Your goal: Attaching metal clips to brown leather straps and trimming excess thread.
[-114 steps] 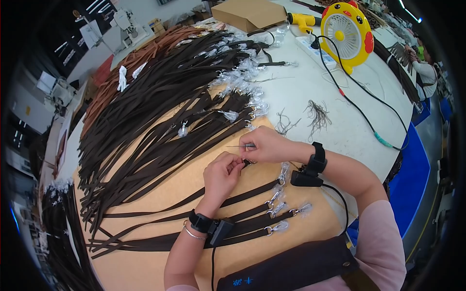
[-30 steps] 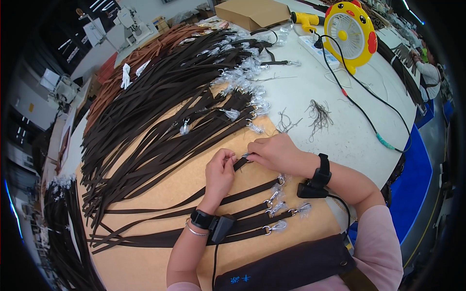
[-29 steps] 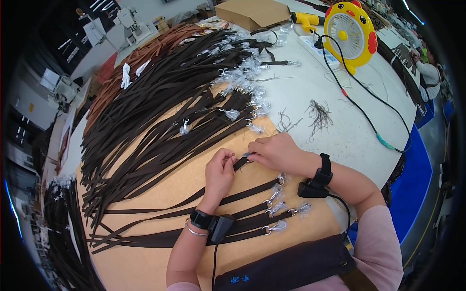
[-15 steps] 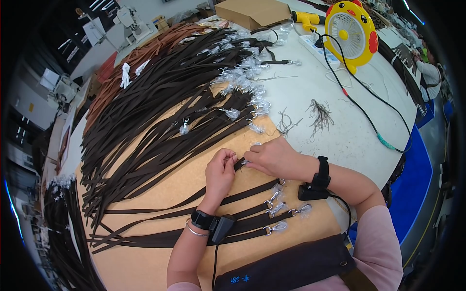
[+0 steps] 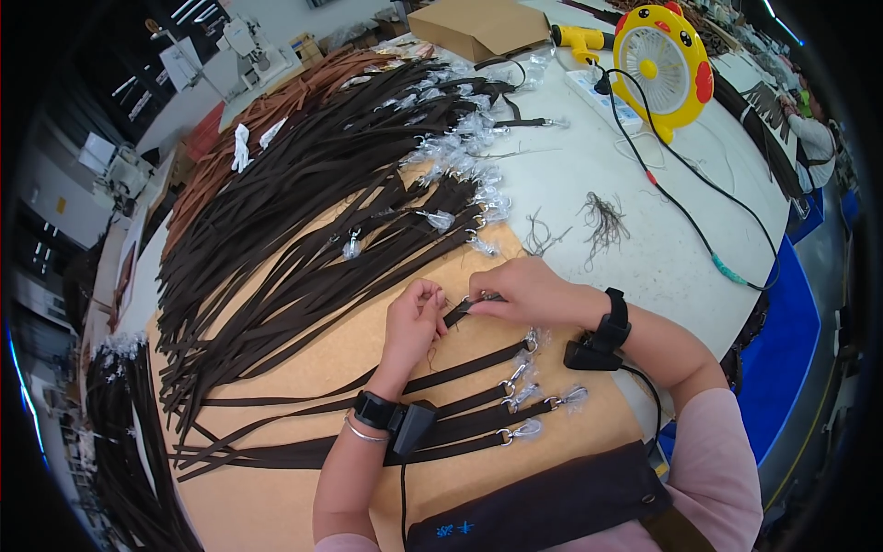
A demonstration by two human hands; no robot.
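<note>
Over the tan board my left hand [image 5: 412,322] is closed, its thumb and fingers pinched at a dark brown strap [image 5: 456,315]. Fine loose threads show by its fingertips and below the hand. My right hand [image 5: 532,293] closes on the same strap just to the right, its fingers hiding the strap's end. Something dark shows beneath those fingers, too covered to name. Closer to me, several similar straps [image 5: 474,402] lie side by side, with metal clasps wrapped in clear plastic [image 5: 529,431] at their right ends.
A big heap of dark straps [image 5: 294,184] covers the left and far table, with brown straps [image 5: 198,189] behind. A yellow fan [image 5: 649,69], power strip [image 5: 602,97], cable and cardboard box [image 5: 478,28] stand far off. Thread scraps [image 5: 605,221] lie right of the board.
My right hand has turned slightly, and more of the strap shows between the two hands. My left hand has shifted slightly left; a loose thread now shows below it.
</note>
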